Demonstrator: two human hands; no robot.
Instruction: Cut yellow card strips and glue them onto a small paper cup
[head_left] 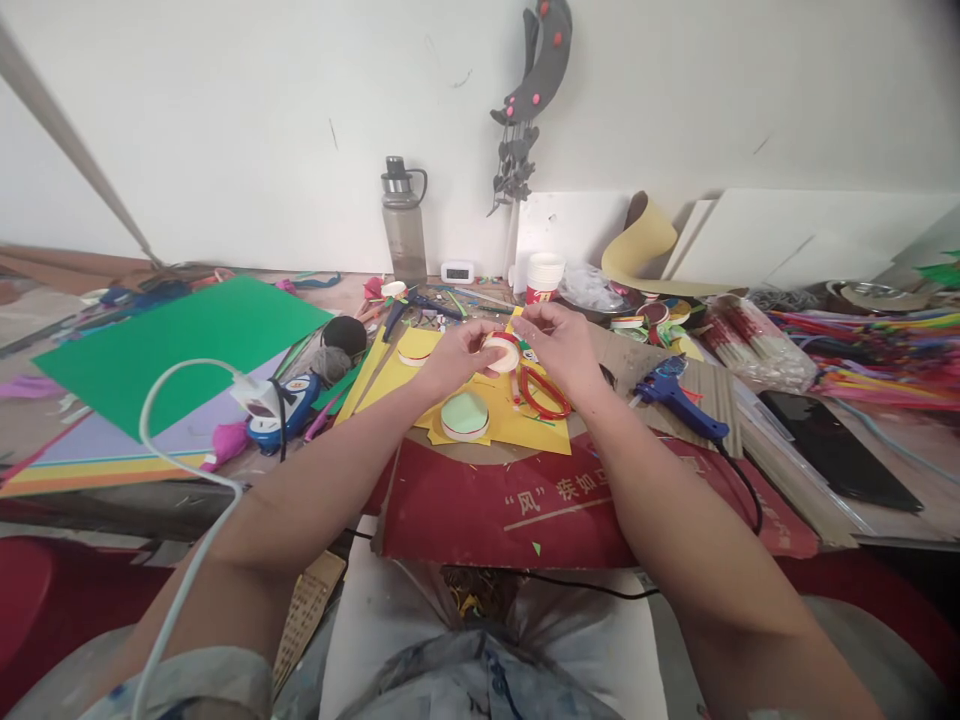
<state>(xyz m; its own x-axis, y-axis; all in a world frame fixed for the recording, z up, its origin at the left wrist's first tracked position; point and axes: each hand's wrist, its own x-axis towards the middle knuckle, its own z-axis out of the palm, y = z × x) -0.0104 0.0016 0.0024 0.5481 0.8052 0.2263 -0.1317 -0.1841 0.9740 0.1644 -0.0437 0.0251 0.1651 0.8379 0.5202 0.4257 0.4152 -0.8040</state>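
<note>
My left hand (466, 358) is closed on a shallow round white-and-red piece (502, 353), which looks like a cut-down paper cup. Close to its right side, my right hand (556, 345) has its fingers curled together; what they pinch is hidden. Red-handled scissors (545, 392) lie below the right hand. A similar round piece with a light green top (464, 415) rests on yellow paper (536, 435) in front of the hands. Another white-and-red round piece (413, 358) lies partly behind my left hand.
A blue glue gun (681, 398) lies on cardboard at the right, with a black phone (840, 448) beyond it. Green card (187, 345) and a power strip (281, 412) are at the left. A bottle (405, 225) and paper cups (544, 275) stand at the back.
</note>
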